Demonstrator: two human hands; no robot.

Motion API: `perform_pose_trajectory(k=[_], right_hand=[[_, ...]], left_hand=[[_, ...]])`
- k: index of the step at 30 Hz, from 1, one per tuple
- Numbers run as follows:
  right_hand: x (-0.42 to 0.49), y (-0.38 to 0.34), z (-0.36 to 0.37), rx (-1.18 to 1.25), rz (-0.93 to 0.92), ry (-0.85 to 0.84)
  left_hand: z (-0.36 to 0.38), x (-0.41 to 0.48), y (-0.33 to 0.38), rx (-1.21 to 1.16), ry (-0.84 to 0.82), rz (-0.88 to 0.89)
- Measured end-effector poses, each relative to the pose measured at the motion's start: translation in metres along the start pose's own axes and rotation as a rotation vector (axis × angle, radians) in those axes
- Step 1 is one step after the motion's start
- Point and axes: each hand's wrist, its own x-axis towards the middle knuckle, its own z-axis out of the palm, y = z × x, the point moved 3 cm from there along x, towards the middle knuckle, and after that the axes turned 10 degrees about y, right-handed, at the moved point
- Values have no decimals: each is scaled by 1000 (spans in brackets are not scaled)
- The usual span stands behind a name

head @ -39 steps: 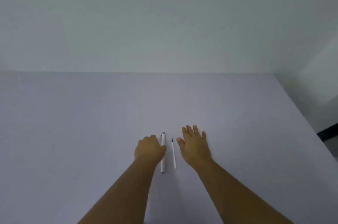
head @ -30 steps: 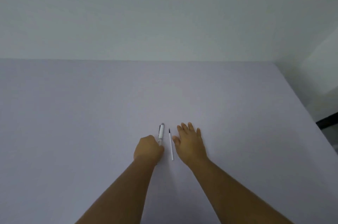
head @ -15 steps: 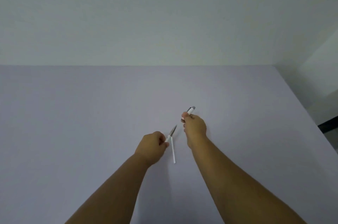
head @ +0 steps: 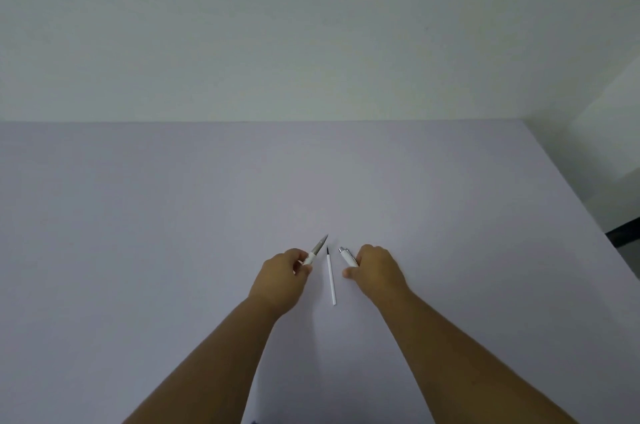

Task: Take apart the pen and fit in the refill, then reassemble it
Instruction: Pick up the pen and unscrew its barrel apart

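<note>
The white pen is in two pieces. My left hand (head: 282,276) grips the front piece (head: 316,252), whose grey pointed tip sticks out up and to the right. My right hand (head: 375,269) holds the rear barrel (head: 347,256), white with a silver end that points up-left. Between the two hands a thin white refill (head: 330,276) with a dark tip lies flat on the table, untouched by either hand. Most of each pen piece is hidden inside the fists.
The pale lilac table (head: 173,215) spreads wide around my hands and meets a plain wall at the back. Its right edge (head: 588,208) runs diagonally, with a dark strip of floor beyond it.
My left hand picked the pen up from beside the refill, and both hands pulled it into two pieces. Since half a second ago the right hand has dropped back towards the table.
</note>
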Motion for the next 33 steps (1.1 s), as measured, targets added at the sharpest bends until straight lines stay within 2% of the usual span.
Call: perform_pose_trajectory(k=[10, 14, 15, 18, 21, 25, 30, 33], right_hand=[[-5, 3, 2, 38, -9, -10], [-5, -10, -22, 242, 16, 97], [-4, -16, -29, 317, 38, 47], [-8, -35, -40, 453, 59, -272], [-13, -44, -49, 469, -62, -323], [-15, -48, -59, 544, -137, -261], [-21, -48, -61, 564, -247, -160], [-25, -50, -65, 587, -280, -155]], left_hand=[[0, -2, 3, 55, 12, 81], [-5, -3, 8, 109, 3, 155], [-7, -3, 10, 128, 2, 186], [-14, -4, 18, 177, 8, 283], [-21, -5, 25, 162, -7, 325], [-33, -5, 33, 80, -79, 277], [-45, -5, 38, -67, -257, 89], [-51, -6, 42, -56, -273, 96]])
